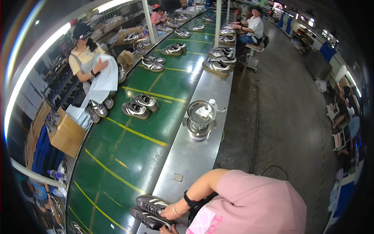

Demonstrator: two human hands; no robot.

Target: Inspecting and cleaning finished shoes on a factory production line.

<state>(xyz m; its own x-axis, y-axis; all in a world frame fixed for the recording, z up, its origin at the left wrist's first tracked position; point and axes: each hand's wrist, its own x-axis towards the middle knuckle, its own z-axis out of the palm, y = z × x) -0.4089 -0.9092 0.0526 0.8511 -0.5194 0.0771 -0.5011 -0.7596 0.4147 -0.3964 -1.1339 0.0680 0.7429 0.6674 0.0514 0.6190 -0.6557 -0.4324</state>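
Note:
A pair of grey sneakers with white stripes lies on the metal ledge at the lower edge, toes pointing toward the green belt. My right hand [169,211], with a dark band and a bracelet at the wrist, is closed at the heel end of the farther sneaker [150,203]. My left hand [169,230] is partly cut off by the lower edge; its fingers are bent at the heel of the nearer sneaker [145,219]. What the fingertips do inside the shoes is hidden.
A green conveyor belt [128,156] with yellow lines carries more sneakers [140,105]. On the metal ledge [183,160] stand a round metal dish on a base [200,117] and more sneakers [218,64]. Across the belt a person [87,58] holds white paper; others sit farther off.

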